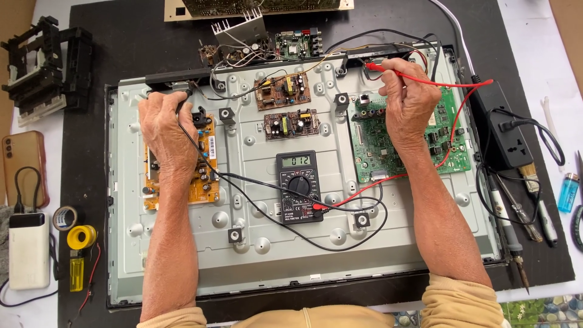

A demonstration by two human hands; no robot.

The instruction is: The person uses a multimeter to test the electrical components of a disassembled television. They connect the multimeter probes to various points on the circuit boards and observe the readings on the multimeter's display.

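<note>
Two hands are holding meter probes against an opened flat screen's metal back.

The left hand (163, 124) is pinching its fingers shut on the black probe (180, 104), just above the orange board (203, 182) lying under that hand. The right hand (408, 97) is clamping its fingers on the red probe (388, 68), the green board (452, 143) lying beneath them. The meter (299, 187) is sitting between the forearms, its leads trailing to both hands.

head cam | looks straight down | close over TV back panel (255, 243)
</note>
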